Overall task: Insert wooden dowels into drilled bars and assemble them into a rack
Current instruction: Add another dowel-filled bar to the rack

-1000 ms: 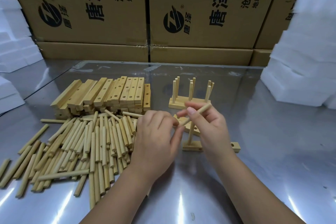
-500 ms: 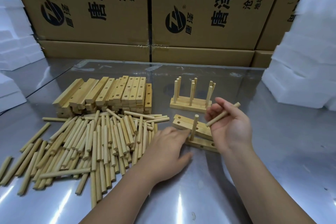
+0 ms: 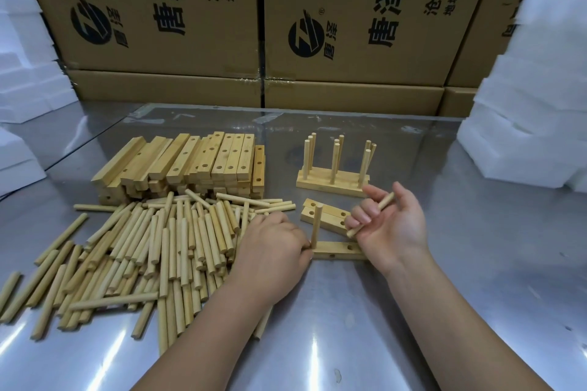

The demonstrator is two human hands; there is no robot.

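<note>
A drilled wooden bar [image 3: 336,254] lies on the steel table in front of me with one dowel [image 3: 316,225] standing upright in its left hole. My left hand [image 3: 270,251] rests at the bar's left end, fingers curled against it, its fingertips hidden. My right hand [image 3: 390,222] hovers palm-up over the bar's right end and holds a loose dowel [image 3: 386,201] in its curled fingers. Two more drilled bars [image 3: 324,214] lie just behind. A finished rack section [image 3: 332,182] with several upright dowels stands farther back.
A heap of loose dowels [image 3: 143,247] covers the table at the left, with a stack of drilled bars [image 3: 190,162] behind it. Cardboard boxes [image 3: 349,25] line the back. White foam blocks [image 3: 533,124] stand at the right and others at the far left.
My left hand dropped from the raised dowel to the bar's left end. My right hand moved right with its dowel and turned palm-up. The bar with its upright dowel now stands uncovered.
</note>
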